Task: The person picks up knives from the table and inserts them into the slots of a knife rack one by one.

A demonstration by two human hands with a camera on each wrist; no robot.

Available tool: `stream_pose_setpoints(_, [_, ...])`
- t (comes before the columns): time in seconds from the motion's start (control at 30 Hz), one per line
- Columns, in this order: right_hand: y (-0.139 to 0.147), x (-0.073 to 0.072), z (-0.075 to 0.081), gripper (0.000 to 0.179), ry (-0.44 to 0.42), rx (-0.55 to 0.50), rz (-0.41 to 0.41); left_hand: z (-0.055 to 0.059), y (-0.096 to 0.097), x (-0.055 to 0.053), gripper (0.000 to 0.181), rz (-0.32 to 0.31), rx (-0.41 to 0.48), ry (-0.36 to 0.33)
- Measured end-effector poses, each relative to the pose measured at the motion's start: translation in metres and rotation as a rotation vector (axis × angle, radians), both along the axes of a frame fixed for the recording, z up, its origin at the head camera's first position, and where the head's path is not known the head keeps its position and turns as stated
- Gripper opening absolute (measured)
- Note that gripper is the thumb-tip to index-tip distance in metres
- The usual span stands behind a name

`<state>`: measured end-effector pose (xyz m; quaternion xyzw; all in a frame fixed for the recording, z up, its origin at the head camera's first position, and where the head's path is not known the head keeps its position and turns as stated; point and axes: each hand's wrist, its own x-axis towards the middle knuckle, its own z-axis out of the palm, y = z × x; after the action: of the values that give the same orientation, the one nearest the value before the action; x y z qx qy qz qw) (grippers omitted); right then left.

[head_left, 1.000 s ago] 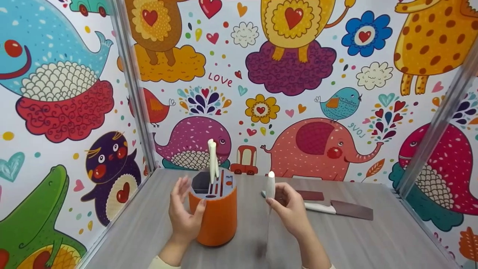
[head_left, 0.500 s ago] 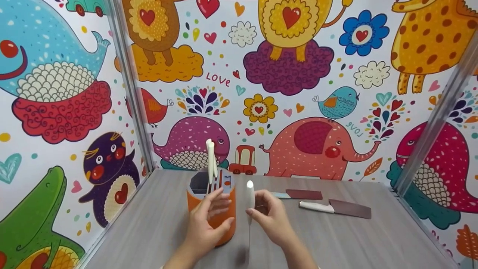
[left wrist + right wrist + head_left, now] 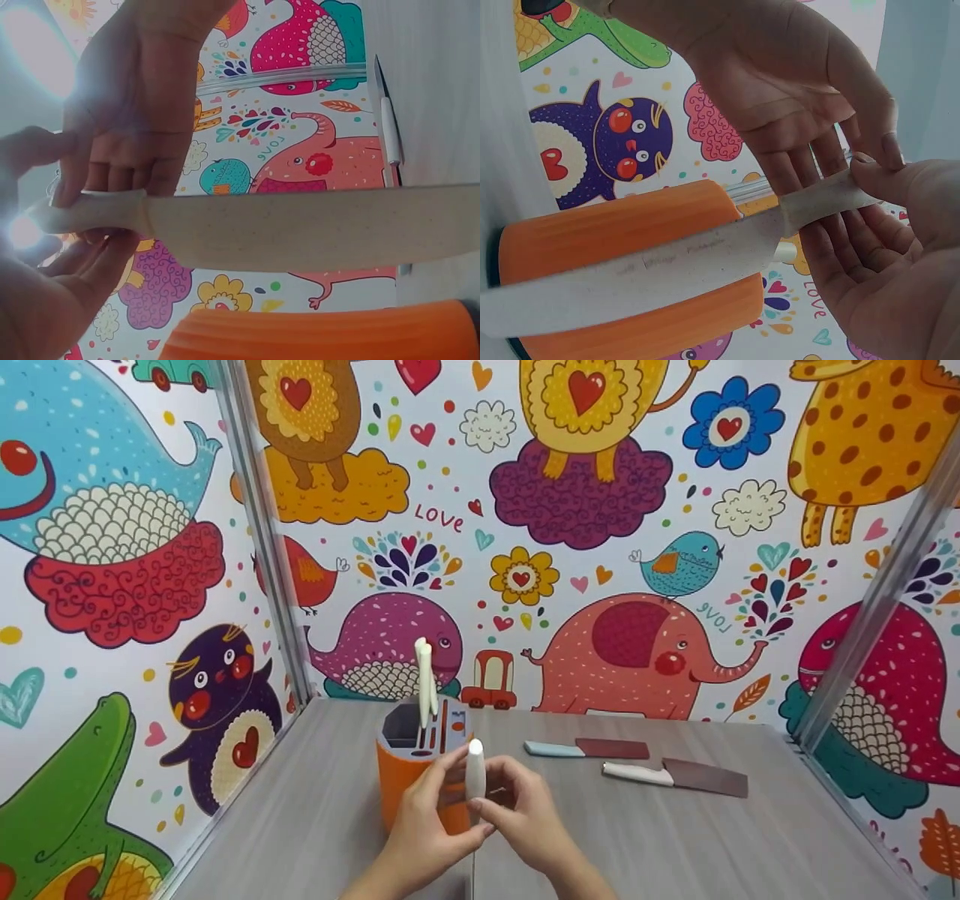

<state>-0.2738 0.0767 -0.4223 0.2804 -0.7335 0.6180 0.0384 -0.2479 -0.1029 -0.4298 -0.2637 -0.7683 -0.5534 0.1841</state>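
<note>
A chef's knife (image 3: 475,771) with a white handle hangs upright in front of me, its blade pointing down. My right hand (image 3: 529,814) pinches the handle between thumb and fingers. From the other side, my left hand (image 3: 429,819) reaches in with relaxed fingers, fingertips right at the handle and the thumb off it. In the left wrist view, the broad blade (image 3: 300,229) shows in full width below the handle. Just left of the knife stands an orange knife block (image 3: 391,776), partly hidden by the left hand. White handles (image 3: 425,682) rise from its grey slotted top.
To the right on the grey table (image 3: 660,840) lie a knife with a pale blue handle (image 3: 555,749) and a cleaver with a white handle (image 3: 637,773); both have reddish-brown blades. Walls printed with cartoon animals (image 3: 622,660) enclose the table at the back and sides.
My right hand has brought the knife leftward, closer to the block. My left hand has left the block's side and come rightward to the knife handle.
</note>
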Motion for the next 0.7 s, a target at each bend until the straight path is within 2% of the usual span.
stream_pose_setpoints(0.2, [-0.0001, 0.0008, 0.0005, 0.030, -0.021, -0.015, 0.003, -0.0020, 0.0017, -0.0010, 0.082, 0.026, -0.051, 0.009])
stream_pose_setpoints(0.47, [-0.0025, 0.0047, 0.0014, 0.031, -0.029, -0.017, -0.021, -0.0049, 0.0048, -0.0026, 0.067, 0.074, -0.093, -0.029])
stream_pose_setpoints(0.57, [-0.0027, 0.0059, 0.0021, 0.030, -0.025, -0.016, -0.029, -0.0045, 0.0053, -0.0020, 0.064, 0.077, -0.086, -0.023])
stream_pose_setpoints(0.7, [-0.0025, 0.0078, 0.0028, 0.030, -0.016, -0.018, -0.051, -0.0042, 0.0071, -0.0011, 0.059, 0.092, -0.076, 0.026])
